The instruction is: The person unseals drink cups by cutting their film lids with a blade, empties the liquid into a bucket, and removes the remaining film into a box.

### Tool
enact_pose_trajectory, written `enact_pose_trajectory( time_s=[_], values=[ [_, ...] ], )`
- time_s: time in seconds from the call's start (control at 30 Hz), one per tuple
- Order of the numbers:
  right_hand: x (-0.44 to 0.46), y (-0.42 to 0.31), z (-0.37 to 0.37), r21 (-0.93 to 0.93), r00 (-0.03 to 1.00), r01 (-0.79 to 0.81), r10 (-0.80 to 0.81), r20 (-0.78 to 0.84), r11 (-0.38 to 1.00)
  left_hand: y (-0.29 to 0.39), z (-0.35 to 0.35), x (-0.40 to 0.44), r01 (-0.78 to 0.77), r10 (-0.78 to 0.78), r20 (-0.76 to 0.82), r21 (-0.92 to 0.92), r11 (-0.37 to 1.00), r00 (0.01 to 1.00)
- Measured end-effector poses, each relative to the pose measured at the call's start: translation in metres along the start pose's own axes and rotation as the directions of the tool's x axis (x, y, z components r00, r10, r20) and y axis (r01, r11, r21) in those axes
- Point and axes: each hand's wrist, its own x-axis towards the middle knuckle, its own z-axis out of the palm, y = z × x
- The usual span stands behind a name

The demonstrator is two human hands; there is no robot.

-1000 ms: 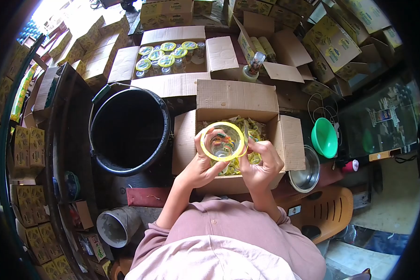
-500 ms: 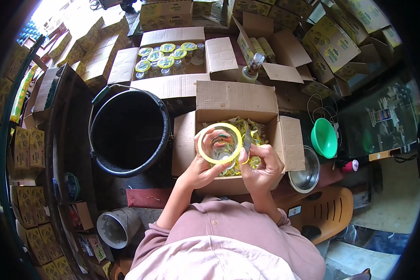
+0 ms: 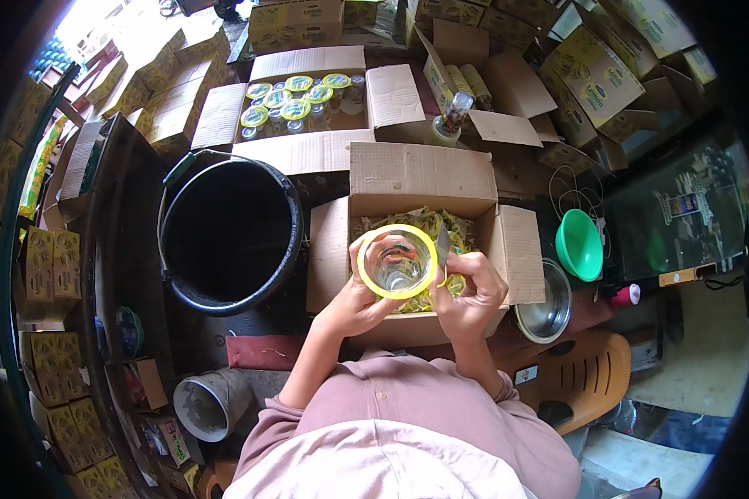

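Note:
A clear jar with a yellow rim point(image 3: 398, 294) is held over an open cardboard box point(image 3: 422, 170), its mouth facing me. My left hand point(image 3: 354, 301) wraps round the jar's left side and underside. At the jar's right edge, my right hand point(image 3: 471, 293) pinches a small blade point(image 3: 443, 246), with a thin yellow strip by the fingertips. Yellow scraps point(image 3: 424, 221) fill the box beneath both hands. Through the jar, fingers and a coloured label show.
A black bucket point(image 3: 168, 249) stands left of the box. Behind is a carton of yellow-lidded jars point(image 3: 295, 109). To the right are a green bowl point(image 3: 578, 244), a metal bowl point(image 3: 558, 309) and an orange chair point(image 3: 587, 374). A grey bucket point(image 3: 210, 405) lies lower left.
The jar has tilted and turned slightly in my left hand. The blade in my right hand has changed angle, and the yellow strip near it has shifted.

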Motion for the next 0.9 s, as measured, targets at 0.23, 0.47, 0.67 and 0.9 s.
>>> enact_pose_trajectory(
  time_s=[0.23, 0.47, 0.67, 0.9],
  values=[
    [0.000, 0.002, 0.001, -0.025, 1.000, 0.002, -0.002, 0.005, 1.000, 0.010, -0.007, 0.004, 0.051, -0.055, 0.111, 0.041, 0.998, 0.992],
    [0.006, 0.004, -0.002, -0.001, 0.999, -0.001, 0.001, 0.050, 1.000, 0.008, -0.010, 0.004, -0.001, -0.006, 0.098, 0.066, 0.998, 0.995],
    [0.005, -0.001, 0.004, -0.021, 0.999, 0.022, -0.022, 0.025, 1.000, -0.005, 0.001, 0.005, -0.012, 0.013, -0.098, 0.002, 1.000, 0.995],
    [0.006, 0.007, 0.002, 0.000, 0.999, 0.025, -0.025, 0.032, 1.000, 0.003, -0.008, 0.003, 0.006, -0.016, 0.062, 0.163, 0.987, 0.998]
  ],
)
